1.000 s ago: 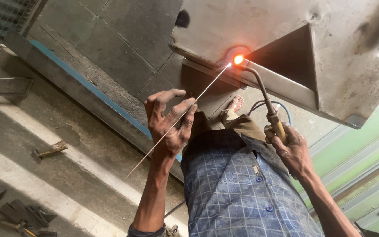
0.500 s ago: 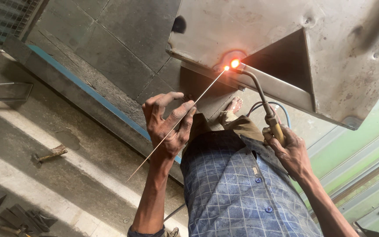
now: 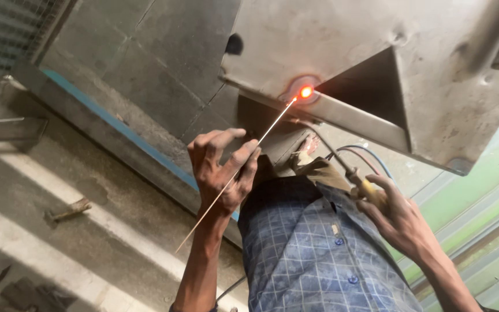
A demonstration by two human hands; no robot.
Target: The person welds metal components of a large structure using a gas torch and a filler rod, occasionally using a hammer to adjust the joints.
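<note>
Lowered, left hand (image 3: pixel 222 173) feeds rod (image 3: pixel 235 175); steel box (image 3: pixel 376 52) possibly hides torch (image 3: pixel 342 164) tip.

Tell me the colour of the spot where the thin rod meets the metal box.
The spot glows bright orange-red, ringed by a darker scorch mark; the head view shows it.

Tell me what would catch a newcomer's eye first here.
The glowing orange spot on the edge of the grey metal box, upper middle, draws the eye first. A thin rod, pinched in the left hand, runs up to that glow, while the right hand holds the torch whose bent tip reaches it from below.
</note>
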